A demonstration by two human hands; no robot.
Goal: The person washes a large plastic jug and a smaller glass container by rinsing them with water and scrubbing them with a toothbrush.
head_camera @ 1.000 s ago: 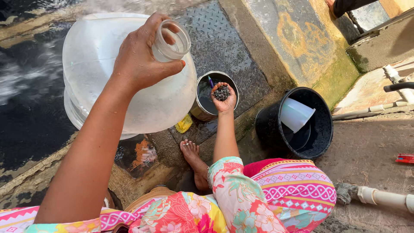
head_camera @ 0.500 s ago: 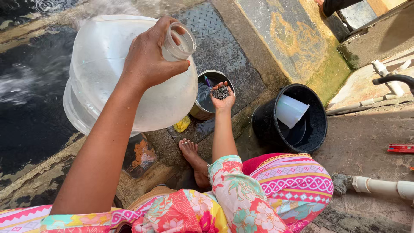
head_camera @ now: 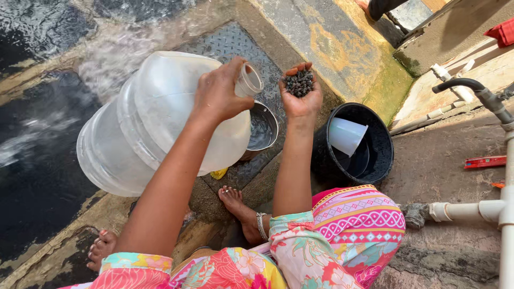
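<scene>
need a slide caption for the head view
Left hand grips a big clear jug by its neck; right hand cups dark gravel beside it.

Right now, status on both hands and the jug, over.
Left hand gripping neck of big clear water jug, tilted. Right hand cupped, palm up, holding dark pebbles beside jug mouth. Steel pot below; nothing blocking.

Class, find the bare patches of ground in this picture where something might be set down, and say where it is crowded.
Free: the concrete between the black bucket and the white pipe, and the yellow-stained slab beyond the right hand. Crowded: around the steel pot, hemmed by the large clear bottle, the left hand and a foot.
</scene>
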